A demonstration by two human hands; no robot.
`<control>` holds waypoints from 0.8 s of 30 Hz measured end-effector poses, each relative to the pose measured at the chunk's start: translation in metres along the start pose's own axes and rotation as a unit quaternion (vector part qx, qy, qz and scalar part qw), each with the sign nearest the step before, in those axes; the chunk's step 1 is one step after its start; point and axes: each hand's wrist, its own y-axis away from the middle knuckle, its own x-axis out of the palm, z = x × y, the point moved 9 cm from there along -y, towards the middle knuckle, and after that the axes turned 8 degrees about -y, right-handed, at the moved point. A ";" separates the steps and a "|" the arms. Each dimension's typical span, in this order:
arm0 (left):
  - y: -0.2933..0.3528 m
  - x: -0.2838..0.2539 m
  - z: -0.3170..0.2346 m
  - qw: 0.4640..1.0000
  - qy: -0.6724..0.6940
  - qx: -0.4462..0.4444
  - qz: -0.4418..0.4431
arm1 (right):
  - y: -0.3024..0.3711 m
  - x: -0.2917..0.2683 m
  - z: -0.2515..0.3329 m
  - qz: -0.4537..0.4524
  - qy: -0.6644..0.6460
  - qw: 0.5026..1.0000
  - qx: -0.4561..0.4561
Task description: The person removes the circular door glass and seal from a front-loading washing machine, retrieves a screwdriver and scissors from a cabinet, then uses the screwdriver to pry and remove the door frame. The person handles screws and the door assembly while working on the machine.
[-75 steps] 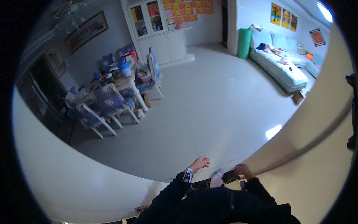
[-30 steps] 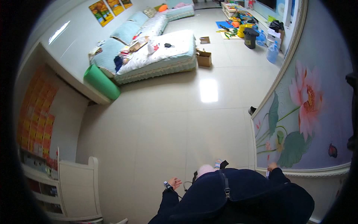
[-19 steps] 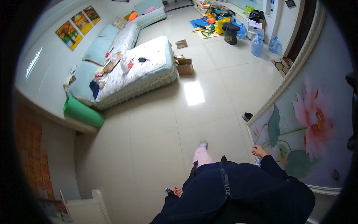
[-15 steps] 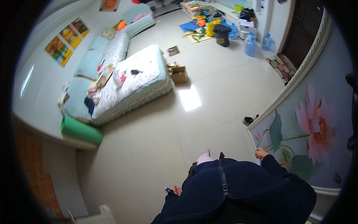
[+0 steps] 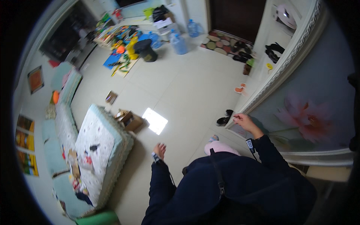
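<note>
My left hand (image 5: 160,151) is held out over the tiled floor, its fingers spread and nothing in it. A band with a small device (image 5: 156,157) circles that wrist. My right hand (image 5: 244,122) is beside the lower corner of a framed panel painted with a pink flower (image 5: 311,118). Its fingers are loosely bent, apart at the tips, and I see nothing between them. Another small device (image 5: 250,143) is strapped to the right wrist. Black shoes (image 5: 224,119) lie on the floor just left of the right hand. One foot in a slipper (image 5: 213,138) shows ahead of my body.
At left stands a sofa with a pale quilted cover (image 5: 95,140), an open cardboard box (image 5: 131,120) beside it. Farther off are a dark bin (image 5: 145,51), blue water jugs (image 5: 179,44) and scattered toys (image 5: 120,48). A pebble-patterned mat (image 5: 221,44) fronts a dark door (image 5: 236,18).
My view has swung right, so the sofa now sits farther left and the door shows more. Both hands have risen and reached forward; the right one has loosened from a fist.
</note>
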 end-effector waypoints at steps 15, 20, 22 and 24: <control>0.167 0.712 -0.179 0.717 -0.350 0.208 0.566 | 0.125 -0.098 -0.069 -0.305 -0.044 0.935 0.174; 0.209 0.793 -0.178 0.637 -0.360 0.264 0.628 | 0.190 -0.068 -0.079 -0.459 -0.145 0.830 0.284; 0.223 0.810 -0.174 0.606 -0.379 0.281 0.640 | 0.190 -0.052 -0.077 -0.488 -0.182 0.806 0.282; 0.252 0.819 -0.180 0.535 -0.356 0.383 0.663 | 0.181 -0.043 -0.074 -0.500 -0.198 0.797 0.276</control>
